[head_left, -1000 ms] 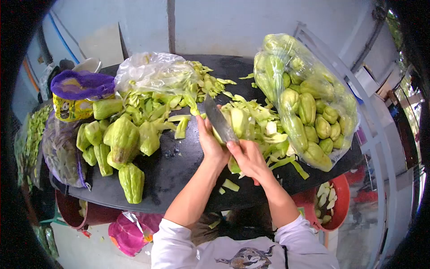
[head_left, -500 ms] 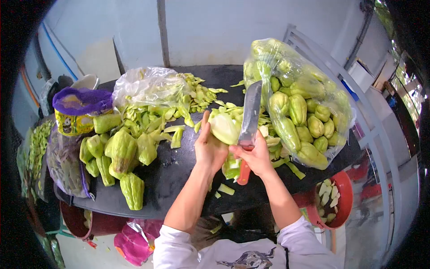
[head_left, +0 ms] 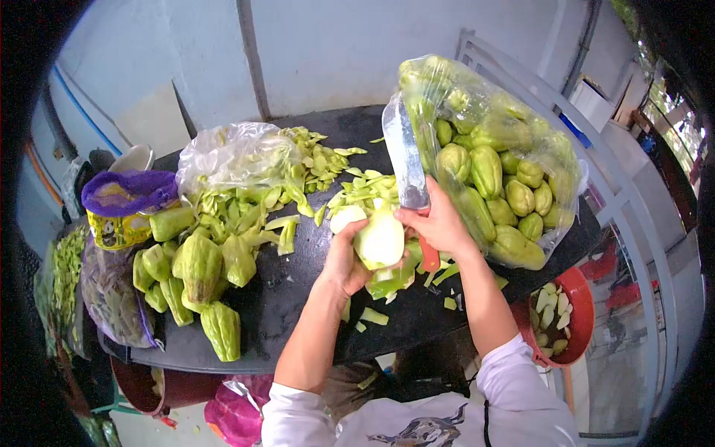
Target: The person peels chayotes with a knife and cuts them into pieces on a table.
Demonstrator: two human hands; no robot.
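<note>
A pale peeled chayote (head_left: 380, 240) rests in my left hand (head_left: 346, 257), whose fingers and thumb curl round it. Against my left thumb sits another rounded pale piece (head_left: 347, 219); I cannot tell whether it is joined to the chayote. My right hand (head_left: 445, 221) grips a wide-bladed knife (head_left: 407, 153) by its red-orange handle, blade pointing up and away from me. The right thumb reaches to the chayote's side. Beneath and behind both hands lies a heap of green peelings and cut pieces (head_left: 372, 186) on the black table (head_left: 275, 309).
Right of the knife stands a clear bag of whole chayotes (head_left: 488, 167). Unpeeled chayotes (head_left: 199, 268) lie at left, near peel strips, a plastic bag (head_left: 231, 160) and a yellow container (head_left: 119, 229). Below the table's right edge is a red bucket (head_left: 577, 313) with pale pieces.
The knife and my right hand have moved slightly up, and the blade now leans left. The chayote has turned upright in my left hand, and a second pale piece now shows beside it.
</note>
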